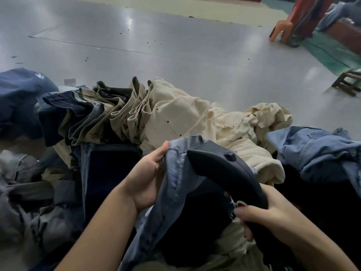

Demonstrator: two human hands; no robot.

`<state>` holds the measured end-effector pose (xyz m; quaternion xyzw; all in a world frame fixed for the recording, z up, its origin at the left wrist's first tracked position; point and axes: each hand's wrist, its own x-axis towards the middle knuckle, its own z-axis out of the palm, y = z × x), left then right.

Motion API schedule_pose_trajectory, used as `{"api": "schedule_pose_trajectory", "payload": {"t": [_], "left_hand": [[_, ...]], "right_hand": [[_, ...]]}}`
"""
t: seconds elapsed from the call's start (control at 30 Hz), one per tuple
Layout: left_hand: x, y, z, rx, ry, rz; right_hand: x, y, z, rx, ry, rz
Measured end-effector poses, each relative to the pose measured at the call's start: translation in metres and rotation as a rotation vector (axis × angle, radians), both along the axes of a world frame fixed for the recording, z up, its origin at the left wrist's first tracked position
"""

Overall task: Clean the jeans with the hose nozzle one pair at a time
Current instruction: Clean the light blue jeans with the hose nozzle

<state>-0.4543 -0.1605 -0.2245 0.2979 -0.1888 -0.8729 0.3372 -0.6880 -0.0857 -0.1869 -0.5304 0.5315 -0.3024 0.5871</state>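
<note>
Jeans (175,184) pinched by left hand (144,178), right hand (261,216) clasping nozzle (224,171); cream trousers (175,114) piled behind.

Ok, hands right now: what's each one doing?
Left hand: grips the blue jeans at the edge.
Right hand: grips the nozzle by its handle.

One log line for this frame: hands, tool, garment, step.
left hand: grips blue jeans edge | right hand: grips nozzle handle | nozzle: tip against blue jeans | step: cleaning this pair | cream pile: behind
</note>
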Motion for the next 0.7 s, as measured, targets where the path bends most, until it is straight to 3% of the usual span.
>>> {"api": "schedule_pose_trajectory", "payload": {"t": [0.23, 0.37, 0.57, 0.63, 0.7], "left_hand": [[-0.007, 0.008, -0.006, 0.038, -0.032, -0.065], [-0.004, 0.001, 0.0, 0.019, -0.04, -0.023], [-0.013, 0.001, 0.002, -0.039, -0.233, 0.006], [-0.013, -0.002, 0.001, -0.146, -0.401, 0.113], [-0.012, -0.004, -0.002, -0.364, -0.714, 0.256]], "right_hand": [[-0.012, -0.011, 0.007, -0.211, -0.202, -0.328], [-0.011, -0.005, -0.005, -0.165, -0.228, -0.312], [0.015, -0.023, -0.024, -0.143, -0.16, -0.308], [0.019, -0.029, -0.024, -0.137, -0.183, -0.363], [0.018, -0.033, -0.021, -0.104, -0.303, -0.444]]}}
